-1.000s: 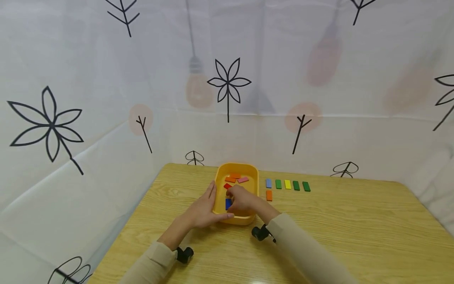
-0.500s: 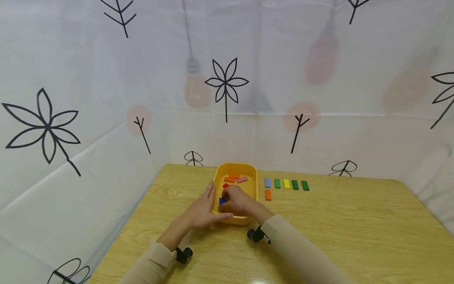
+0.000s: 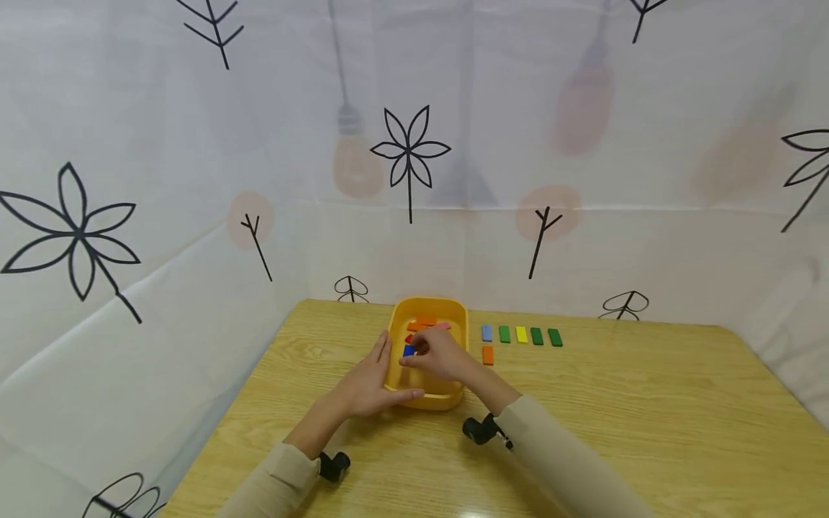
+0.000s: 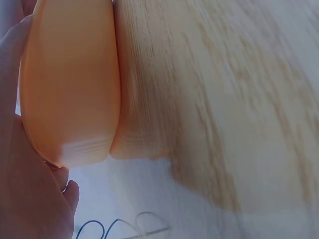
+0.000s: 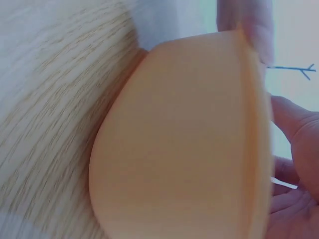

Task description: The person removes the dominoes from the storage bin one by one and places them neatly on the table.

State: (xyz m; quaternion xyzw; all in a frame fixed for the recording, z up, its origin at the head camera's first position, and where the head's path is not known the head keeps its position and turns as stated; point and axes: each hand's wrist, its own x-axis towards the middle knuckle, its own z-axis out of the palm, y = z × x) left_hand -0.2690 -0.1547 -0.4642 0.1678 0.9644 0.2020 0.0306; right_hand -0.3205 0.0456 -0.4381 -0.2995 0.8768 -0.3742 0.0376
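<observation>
A yellow plastic tray (image 3: 440, 401) stands on the table. My left hand (image 3: 365, 381) rests against its near left corner, fingers stretched along the outside wall and thumb across the front rim. Inside it, my right hand (image 3: 440, 354) pinches a small blue rectangular tile (image 3: 409, 351) between thumb and index finger. Beyond that hand lie a red tile (image 3: 409, 338), a pink tile (image 3: 443, 326) and orange tiles (image 3: 425, 321). In the right wrist view the tray's wall (image 5: 174, 139) hides what the right fingers hold.
Right of the tray is a row of tiles: light blue (image 3: 486, 333), green (image 3: 504, 334), yellow (image 3: 521, 334), then two dark green tiles (image 3: 537, 336). An orange tile (image 3: 488, 355) lies below the light blue one. A white patterned cloth (image 3: 291, 144) hangs behind the wooden table (image 3: 615, 417).
My right hand first moved left within the tray, then away from me with the blue tile. The left hand stays on the tray's corner. The row of tiles is unchanged.
</observation>
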